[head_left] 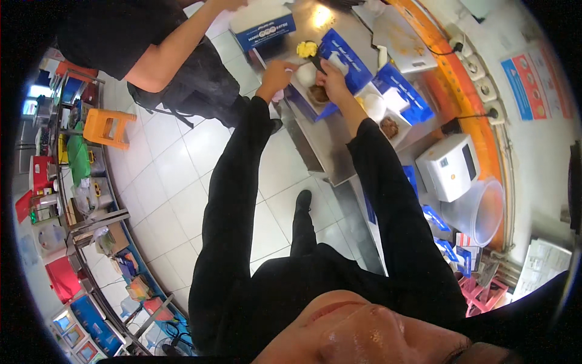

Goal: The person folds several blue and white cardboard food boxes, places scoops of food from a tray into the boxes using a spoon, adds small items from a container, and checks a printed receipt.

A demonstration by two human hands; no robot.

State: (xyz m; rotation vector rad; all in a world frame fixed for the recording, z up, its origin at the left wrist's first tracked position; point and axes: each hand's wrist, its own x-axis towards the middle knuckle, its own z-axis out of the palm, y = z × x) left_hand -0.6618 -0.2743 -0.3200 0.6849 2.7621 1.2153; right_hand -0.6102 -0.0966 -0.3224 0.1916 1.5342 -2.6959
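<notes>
My right hand (pixel 333 82) is closed round the handle of a black spoon-like utensil (pixel 316 62), with yellow food like scrambled egg (pixel 307 49) at its far end. Below it stands an open blue-and-white meal box (pixel 344 56), its lid up. White rice (pixel 306 74) and brown meat (pixel 317 94) lie in the box. My left hand (pixel 277 78) is at the box's left side, fingers pinched; what they grip is too small to make out. To the right is a second open box (pixel 405 97) with rice (pixel 373 108) and meat (pixel 389 127).
A closed blue-and-white box (pixel 264 30) stands at the counter's far left, near a co-worker's arm (pixel 176 57). On the counter (pixel 330 151) at right are a white printer-like machine (pixel 447 168) and a clear tub (pixel 479 209). An orange stool (pixel 109 127) stands by the left shelves.
</notes>
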